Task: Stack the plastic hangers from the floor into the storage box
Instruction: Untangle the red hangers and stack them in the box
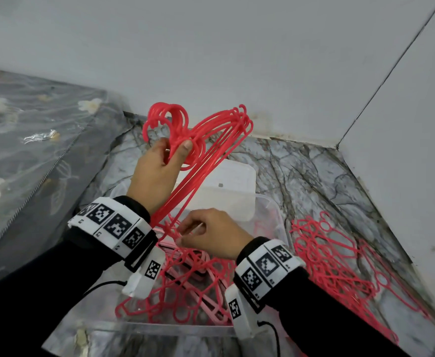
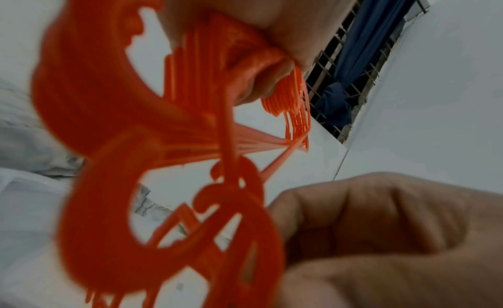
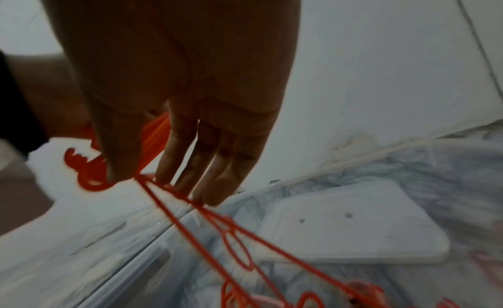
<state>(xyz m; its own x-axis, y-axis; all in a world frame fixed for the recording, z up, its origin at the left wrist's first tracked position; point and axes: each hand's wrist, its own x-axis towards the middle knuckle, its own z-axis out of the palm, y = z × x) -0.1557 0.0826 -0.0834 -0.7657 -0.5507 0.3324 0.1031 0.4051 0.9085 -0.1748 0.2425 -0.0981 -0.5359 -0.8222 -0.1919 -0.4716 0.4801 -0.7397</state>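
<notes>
Head view: left hand [image 1: 157,168] grips a bunch of red hangers [image 1: 206,140] by the hooks above the storage box [image 1: 275,217]. Right hand [image 1: 211,234] pinches its lower bars. Some hangers already lie inside; a pile [image 1: 340,264] remains on the floor, right. Judged partway done.

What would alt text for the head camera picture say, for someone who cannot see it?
A person's left hand grips a raised bundle of red hangers above a clear storage box, while the right hand touches its lower end. More red hangers lie on the marble floor.
</notes>
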